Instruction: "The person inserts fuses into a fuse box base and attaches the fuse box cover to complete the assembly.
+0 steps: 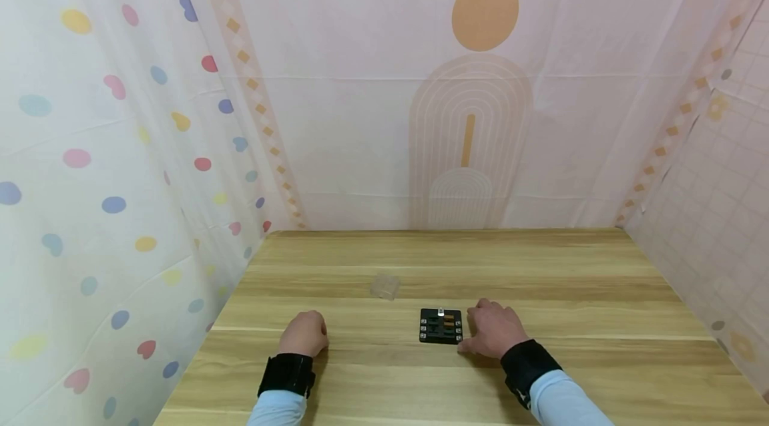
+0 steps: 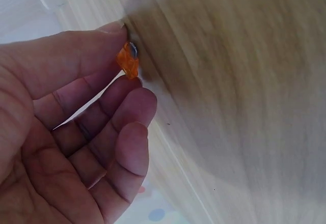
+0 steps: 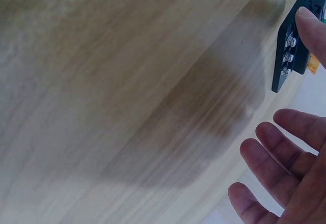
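A black fuse block (image 1: 441,335) lies on the table, with screw terminals along both sides, a few orange fuses and a clear or white one at its far edge. My right hand (image 1: 494,329) is at the block's right side; in the right wrist view its thumb (image 3: 311,30) overlaps the block (image 3: 280,63), and the other fingers are loosely extended, holding nothing. To the left, my left hand (image 1: 304,334) is low over the table. Between thumb and index finger it pinches a small translucent orange blade fuse (image 2: 128,62) with a glint of metal.
A thin clear plastic piece (image 1: 385,286) lies behind and left of the block on the wooden table (image 1: 541,266). Patterned curtains hang at the back (image 1: 348,132), left (image 1: 120,246) and right (image 1: 715,212) of the table.
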`<state>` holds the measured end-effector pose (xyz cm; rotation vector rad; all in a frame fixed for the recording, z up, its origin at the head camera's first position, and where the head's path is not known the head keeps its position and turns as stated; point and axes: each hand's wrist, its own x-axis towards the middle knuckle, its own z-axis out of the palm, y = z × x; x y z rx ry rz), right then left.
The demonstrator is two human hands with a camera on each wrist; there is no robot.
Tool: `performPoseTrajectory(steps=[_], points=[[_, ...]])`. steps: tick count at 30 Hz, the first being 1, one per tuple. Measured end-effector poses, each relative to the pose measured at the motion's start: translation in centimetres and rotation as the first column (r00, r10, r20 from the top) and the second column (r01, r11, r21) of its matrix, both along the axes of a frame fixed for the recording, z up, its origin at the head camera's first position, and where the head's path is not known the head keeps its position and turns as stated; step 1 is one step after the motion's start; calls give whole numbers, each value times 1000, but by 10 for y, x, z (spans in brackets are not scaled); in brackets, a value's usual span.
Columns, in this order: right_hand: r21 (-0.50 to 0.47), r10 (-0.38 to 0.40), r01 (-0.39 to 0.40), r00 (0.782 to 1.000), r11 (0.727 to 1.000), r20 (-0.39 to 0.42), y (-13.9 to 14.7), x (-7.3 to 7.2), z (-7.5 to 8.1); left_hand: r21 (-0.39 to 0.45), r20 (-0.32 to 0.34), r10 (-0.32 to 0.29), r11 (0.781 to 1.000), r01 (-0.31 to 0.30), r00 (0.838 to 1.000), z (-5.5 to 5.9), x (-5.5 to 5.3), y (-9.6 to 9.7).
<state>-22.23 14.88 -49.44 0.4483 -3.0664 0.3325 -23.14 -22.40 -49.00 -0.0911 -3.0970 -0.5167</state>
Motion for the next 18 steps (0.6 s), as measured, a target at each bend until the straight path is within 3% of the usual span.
performPoseTrajectory(steps=[18], points=[[-11, -1, 1, 1000, 1000, 12, -1, 1, 2, 5, -33, -24, 1000, 24, 999, 1, 1, 0]])
